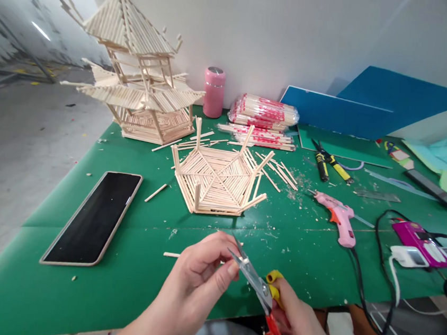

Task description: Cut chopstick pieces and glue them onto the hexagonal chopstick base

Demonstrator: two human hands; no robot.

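Observation:
My left hand (199, 277) is closed in a pinch, and a pale bit of wooden stick (245, 260) shows at its fingertips. My right hand (295, 319) grips scissors (255, 280) with red and yellow on the handles. Their blades are parted and reach to my left fingertips, around or beside the stick; I cannot tell which. Just beyond my hands lies a six-sided stick base (217, 175) with short posts rising at its corners. Another loose stick (171, 255) is partly hidden behind my left hand.
A stick pagoda (143, 98) stands back left, near a pink bottle (213, 93) and bagged sticks (265, 113). A phone (94, 218) lies left. Pliers (322, 164), a pink glue gun (338, 217), and a purple device (419, 242) with cables occupy the right. Blue boards (341, 110) lean behind.

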